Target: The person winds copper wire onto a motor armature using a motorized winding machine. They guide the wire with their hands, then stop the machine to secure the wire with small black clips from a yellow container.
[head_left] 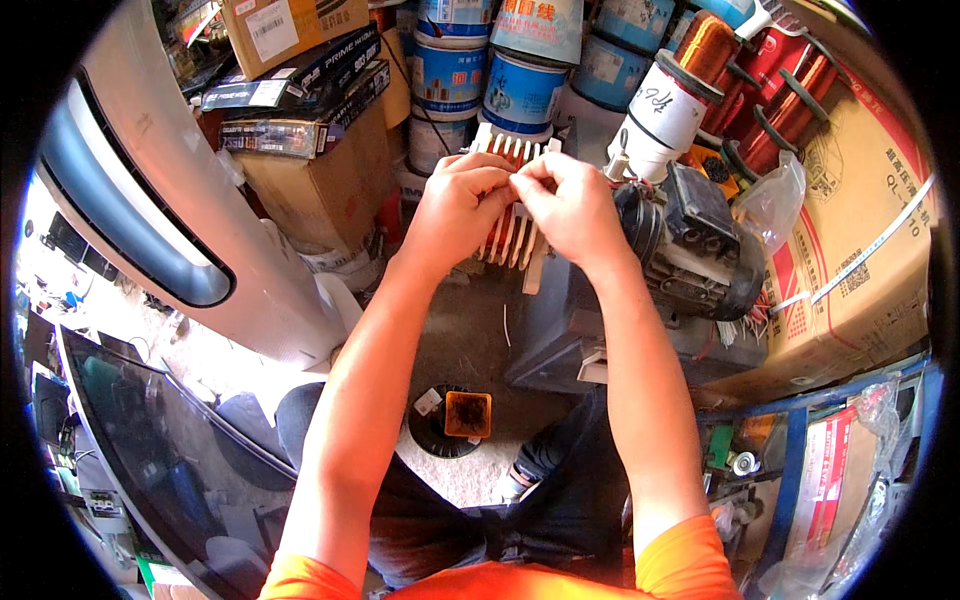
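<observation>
Both arms reach forward to a slatted, pale coil-winding former [506, 243] with orange-brown copper wire visible between its slats. My left hand [464, 207] is closed over its left side, with thumb and fingers pinched together. Against its fingertips, in front of the former, meet those of my right hand [572, 210], also pinched. Whatever lies between the fingertips is too small to make out. Part of the former is hidden behind both hands.
An electric motor [700, 245] stands right of the former, with copper wire spools [705, 45] behind. Blue-and-white buckets [522, 90] are stacked at the back. Cartons [310, 180] rise on the left, a large box [850, 230] on the right. An orange square dish [468, 414] sits below.
</observation>
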`<state>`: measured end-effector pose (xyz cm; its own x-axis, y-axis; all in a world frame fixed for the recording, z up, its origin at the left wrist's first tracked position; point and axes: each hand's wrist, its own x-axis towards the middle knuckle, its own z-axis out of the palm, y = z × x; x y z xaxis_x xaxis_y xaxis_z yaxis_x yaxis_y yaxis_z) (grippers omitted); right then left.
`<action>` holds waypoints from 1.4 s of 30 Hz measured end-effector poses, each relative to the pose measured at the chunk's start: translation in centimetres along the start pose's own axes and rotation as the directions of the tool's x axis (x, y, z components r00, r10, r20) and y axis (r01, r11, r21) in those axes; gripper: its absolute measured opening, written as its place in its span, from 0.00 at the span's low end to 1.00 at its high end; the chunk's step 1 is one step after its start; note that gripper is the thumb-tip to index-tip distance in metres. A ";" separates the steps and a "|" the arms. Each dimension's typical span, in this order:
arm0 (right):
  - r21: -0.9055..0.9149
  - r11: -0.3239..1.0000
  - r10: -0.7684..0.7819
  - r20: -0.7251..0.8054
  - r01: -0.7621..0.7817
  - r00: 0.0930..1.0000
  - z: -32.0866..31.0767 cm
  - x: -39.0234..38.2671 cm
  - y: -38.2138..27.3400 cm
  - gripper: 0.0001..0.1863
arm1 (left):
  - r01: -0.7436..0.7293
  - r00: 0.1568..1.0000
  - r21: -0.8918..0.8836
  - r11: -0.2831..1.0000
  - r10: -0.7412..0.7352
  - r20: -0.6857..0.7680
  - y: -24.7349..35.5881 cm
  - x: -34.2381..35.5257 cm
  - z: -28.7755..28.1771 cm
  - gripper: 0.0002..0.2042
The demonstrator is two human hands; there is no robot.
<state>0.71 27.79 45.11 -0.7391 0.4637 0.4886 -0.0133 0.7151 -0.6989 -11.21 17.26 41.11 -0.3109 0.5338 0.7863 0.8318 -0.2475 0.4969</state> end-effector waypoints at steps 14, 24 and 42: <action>-0.073 0.996 0.051 -0.052 -0.054 0.997 0.4 0.2 1.5 0.07 | 0.275 0.960 -0.189 0.943 -0.281 -0.007 0.3 -0.2 0.1 0.05; -0.223 0.968 0.111 -0.022 -0.114 0.994 -0.4 -2.2 1.0 0.07 | 0.268 0.960 -0.160 0.950 -0.277 -0.034 -0.9 -0.5 0.2 0.04; -0.532 0.598 -0.510 0.324 0.599 0.797 -1.8 -0.8 -0.1 0.15 | 0.723 0.640 -0.504 0.472 -0.732 0.233 -2.2 -0.2 -0.7 0.30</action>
<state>2.57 28.27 45.74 -0.8004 -0.1650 0.5763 -0.0925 0.9839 0.1532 -13.29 17.15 40.15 -0.7004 0.7117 0.0542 -0.0641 -0.1384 0.9883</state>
